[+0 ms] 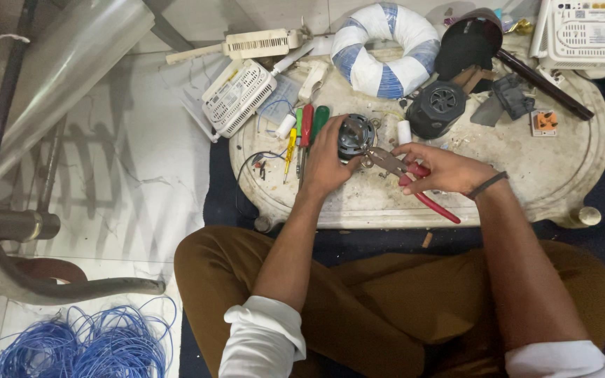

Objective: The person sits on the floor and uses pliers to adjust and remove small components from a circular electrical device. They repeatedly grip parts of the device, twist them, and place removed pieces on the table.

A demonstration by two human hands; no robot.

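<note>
The small round motor [356,136] sits near the front-left of the low oval bench [561,175], steadied by the left hand [327,162], whose fingers wrap its left side from behind. The right hand [442,170] is pressed together around the red handles of the pliers [404,175]; the plier nose reaches the motor's lower right edge, where a small metal tab or screw seems to be pinched, though the contact point is too small to make out. Judgement: the work goes best with the motor pressed flat to the bench so it cannot spin, the nose seated squarely before any twist, and the pull kept slow and in line with the part so the tool does not slip toward the left fingers. Just left of the motor lie several screwdrivers [305,133] with red, green and yellow handles. Behind it are a black fan housing [437,108] and a white-and-blue wrapped ring [386,50]. A coil of blue wire [71,346] lies on the floor. Hidden: the motor's left face under the left palm, the plier tips, and the left fingertips. The white boxes at the top right are cut off by the frame edge.
</note>
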